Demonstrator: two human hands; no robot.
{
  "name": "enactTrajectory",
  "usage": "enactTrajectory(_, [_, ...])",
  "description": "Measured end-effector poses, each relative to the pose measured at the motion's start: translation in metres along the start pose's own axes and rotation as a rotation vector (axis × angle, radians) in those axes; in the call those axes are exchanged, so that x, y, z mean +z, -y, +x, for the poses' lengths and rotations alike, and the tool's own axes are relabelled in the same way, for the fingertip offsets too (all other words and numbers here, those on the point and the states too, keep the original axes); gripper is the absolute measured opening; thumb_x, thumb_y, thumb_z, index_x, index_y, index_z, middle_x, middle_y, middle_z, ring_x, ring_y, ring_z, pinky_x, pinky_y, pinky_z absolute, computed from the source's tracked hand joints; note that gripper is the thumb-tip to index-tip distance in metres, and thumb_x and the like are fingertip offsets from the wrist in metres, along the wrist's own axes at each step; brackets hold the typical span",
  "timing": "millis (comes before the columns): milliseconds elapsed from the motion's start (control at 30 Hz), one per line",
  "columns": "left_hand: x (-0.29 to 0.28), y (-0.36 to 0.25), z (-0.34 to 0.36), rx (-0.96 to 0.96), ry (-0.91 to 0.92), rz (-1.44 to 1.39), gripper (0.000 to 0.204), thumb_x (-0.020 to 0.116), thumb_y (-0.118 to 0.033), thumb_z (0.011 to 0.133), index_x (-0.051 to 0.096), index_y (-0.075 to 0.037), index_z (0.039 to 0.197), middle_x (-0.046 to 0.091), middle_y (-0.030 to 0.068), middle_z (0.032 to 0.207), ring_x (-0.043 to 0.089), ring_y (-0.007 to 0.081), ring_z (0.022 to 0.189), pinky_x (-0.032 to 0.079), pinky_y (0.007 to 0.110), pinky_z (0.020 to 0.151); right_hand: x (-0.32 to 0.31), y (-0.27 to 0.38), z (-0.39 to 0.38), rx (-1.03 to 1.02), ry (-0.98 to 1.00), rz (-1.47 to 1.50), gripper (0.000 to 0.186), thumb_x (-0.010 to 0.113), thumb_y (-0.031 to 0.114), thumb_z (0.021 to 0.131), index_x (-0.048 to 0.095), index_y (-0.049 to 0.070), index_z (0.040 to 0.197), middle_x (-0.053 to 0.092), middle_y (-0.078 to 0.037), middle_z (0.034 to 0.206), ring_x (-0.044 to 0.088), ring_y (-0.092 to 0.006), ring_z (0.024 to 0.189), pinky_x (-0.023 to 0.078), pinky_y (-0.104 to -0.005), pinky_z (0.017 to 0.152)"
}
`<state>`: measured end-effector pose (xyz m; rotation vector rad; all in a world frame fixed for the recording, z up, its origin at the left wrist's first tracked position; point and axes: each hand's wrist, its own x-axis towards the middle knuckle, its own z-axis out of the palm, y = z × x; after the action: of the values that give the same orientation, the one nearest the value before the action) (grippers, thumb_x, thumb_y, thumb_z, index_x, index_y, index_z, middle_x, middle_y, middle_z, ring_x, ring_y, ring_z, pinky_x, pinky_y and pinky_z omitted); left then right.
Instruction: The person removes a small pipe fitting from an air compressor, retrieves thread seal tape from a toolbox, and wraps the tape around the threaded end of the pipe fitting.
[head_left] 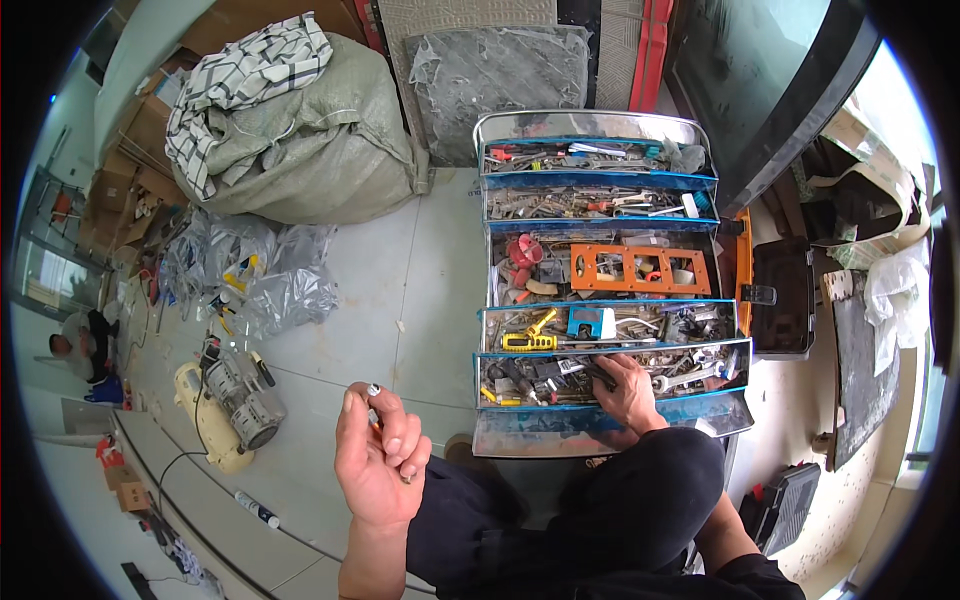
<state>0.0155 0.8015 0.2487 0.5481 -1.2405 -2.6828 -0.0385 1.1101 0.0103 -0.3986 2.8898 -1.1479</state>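
Observation:
My left hand [382, 450], palm up with fingers curled, grips small metal pieces [374, 390], one silver tip showing above the fingers. My right hand [625, 390] reaches into the lowest tool-filled tray [740, 380] of an open metal cantilever toolbox [590, 435], fingers bent round something dark that I cannot make out. Wrenches [685, 378] lie beside it. Higher trays hold a yellow tool [528, 342], a blue-and-white item [590, 322], an orange slotted plate [640, 268] and assorted small tools.
A large woven sack [330, 150] with checked cloth [230, 80], plastic bags [290, 290] and a compressor [250, 400] stand left. A person [85, 345] is at the far left. A glass panel [740, 90], black cases [785, 300] and a board [865, 390] are right.

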Motion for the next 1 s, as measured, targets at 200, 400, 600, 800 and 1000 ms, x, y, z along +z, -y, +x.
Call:
enactTrajectory(200, [0.002,-0.001,0.001,-0.010,0.042,-0.040,0.038,0.038,-0.037,0.112,0.061,-0.009,0.102,0.039,-0.0017,0.064,0.029,0.0076,0.049,0.028,0.023,0.041,-0.004,-0.001,0.002,-0.002,-0.002,0.012,0.038,0.067,0.013,0.079,0.070,0.003,0.115,0.068,-0.016,0.098,0.065,-0.0384,0.096,0.054,-0.0469,0.086])
enactTrajectory(400, [0.006,-0.007,-0.002,-0.081,0.002,-0.136,0.034,0.042,-0.032,0.106,0.062,-0.006,0.100,0.043,0.0002,0.063,0.032,0.0093,0.049,0.030,0.024,0.042,-0.003,0.001,0.000,0.016,0.010,0.019,0.035,0.069,0.015,0.079,0.071,0.004,0.113,0.068,-0.016,0.096,0.065,-0.0386,0.094,0.055,-0.0468,0.085])
enactTrajectory(600, [-0.003,-0.007,-0.002,-0.112,0.143,-0.114,0.031,0.041,-0.029,0.106,0.061,-0.007,0.101,0.044,0.0003,0.064,0.033,0.0089,0.050,0.030,0.023,0.043,-0.007,0.006,-0.003,0.020,-0.025,0.027,0.035,0.070,0.014,0.079,0.071,0.001,0.111,0.068,-0.018,0.092,0.066,-0.0397,0.088,0.056,-0.0468,0.081])
enactTrajectory(800, [0.004,-0.004,-0.005,-0.044,0.102,0.096,0.026,0.041,-0.028,0.111,0.059,-0.010,0.111,0.041,-0.0020,0.068,0.030,0.0061,0.051,0.028,0.021,0.044,-0.007,0.003,-0.003,0.037,0.005,0.024,0.035,0.069,0.016,0.081,0.071,0.004,0.114,0.068,-0.017,0.096,0.065,-0.0392,0.095,0.054,-0.0476,0.085])
enactTrajectory(1000, [0.001,-0.006,-0.007,-0.021,0.063,0.115,0.025,0.040,-0.029,0.112,0.059,-0.014,0.109,0.042,-0.0031,0.069,0.029,0.0051,0.051,0.026,0.021,0.043,-0.006,0.003,-0.003,0.025,-0.012,0.005,0.036,0.070,0.017,0.080,0.071,0.005,0.114,0.068,-0.016,0.096,0.067,-0.0381,0.093,0.055,-0.0465,0.083])
